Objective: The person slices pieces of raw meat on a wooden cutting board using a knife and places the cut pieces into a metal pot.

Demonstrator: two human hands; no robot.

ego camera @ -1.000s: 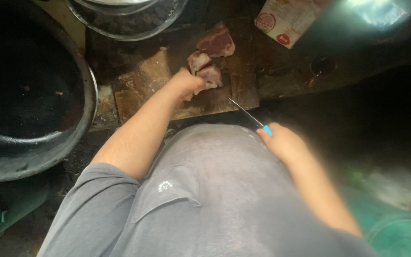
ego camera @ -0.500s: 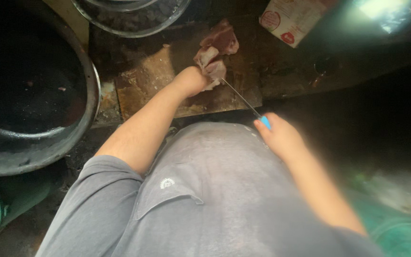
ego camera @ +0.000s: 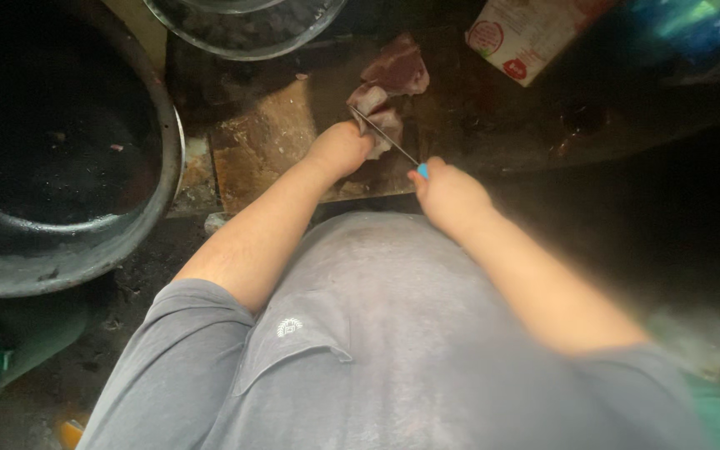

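On the dim, stained cutting board [ego camera: 260, 142] my left hand [ego camera: 339, 150] pins the meat [ego camera: 389, 83]; my right hand [ego camera: 452, 196] grips the knife [ego camera: 385, 137]. I'd keep fingertips tucked back, slicing slowly.

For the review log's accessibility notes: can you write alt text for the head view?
Seen from above, a person's left hand holds down raw meat on a worn cutting board while the right hand draws a blue-handled knife across it. A large dark basin sits at left.

Dim, grimy floor [ego camera: 60, 367]
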